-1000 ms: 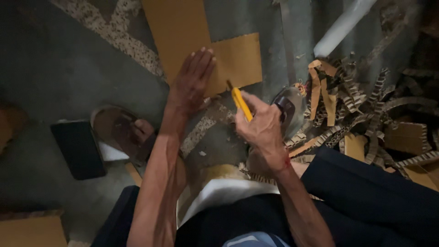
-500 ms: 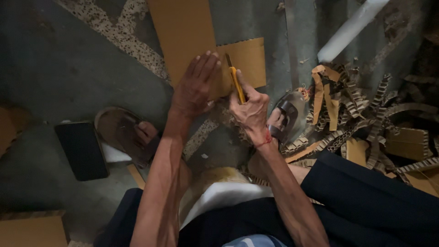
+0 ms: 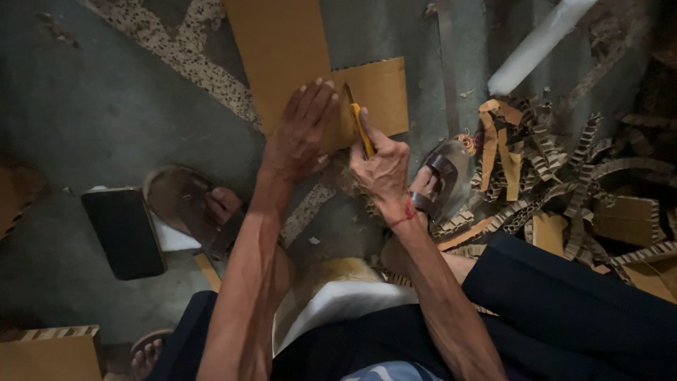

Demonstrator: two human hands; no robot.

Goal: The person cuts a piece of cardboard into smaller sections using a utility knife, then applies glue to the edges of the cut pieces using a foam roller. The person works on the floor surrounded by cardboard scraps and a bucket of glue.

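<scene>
Gripping yellow knife (image 3: 361,127), left hand (image 3: 300,134) pressing cardboard (image 3: 282,49)

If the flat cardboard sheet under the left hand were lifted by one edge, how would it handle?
The cardboard sheet would probably stay fairly stiff: its cut edge shows corrugation. It looks thin, so likely light. The left hand presses it flat, suggesting it slides easily on the smooth floor.
</scene>
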